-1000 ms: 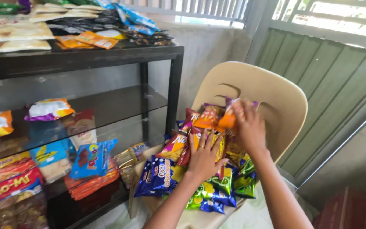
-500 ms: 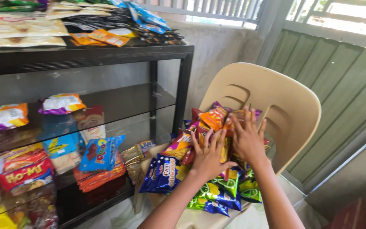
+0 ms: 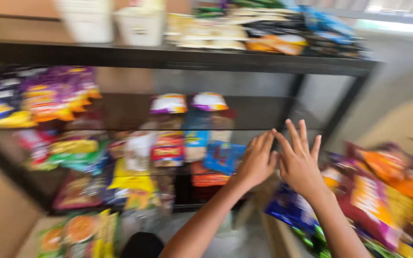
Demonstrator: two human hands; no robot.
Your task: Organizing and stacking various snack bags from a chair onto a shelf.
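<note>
The head view is blurred by motion. My left hand (image 3: pixel 256 162) and my right hand (image 3: pixel 299 160) are raised side by side in the middle of the view, fingers spread, holding nothing. They hover between a black metal shelf rack (image 3: pixel 178 59) on the left and a pile of colourful snack packets (image 3: pixel 383 196) on a beige plastic chair (image 3: pixel 407 124) at the right. A blue packet (image 3: pixel 223 157) on the rack's lower shelf lies just left of my left hand.
The rack's shelves hold several snack packets (image 3: pixel 58 98) in purple, yellow, red and white. White tubs (image 3: pixel 139 24) and flat packets stand on its top. More packets (image 3: pixel 77 231) lie near the floor at the lower left.
The view has swung left toward the rack. Both hands have lifted off the packets on the chair and moved left, empty, toward the shelves.
</note>
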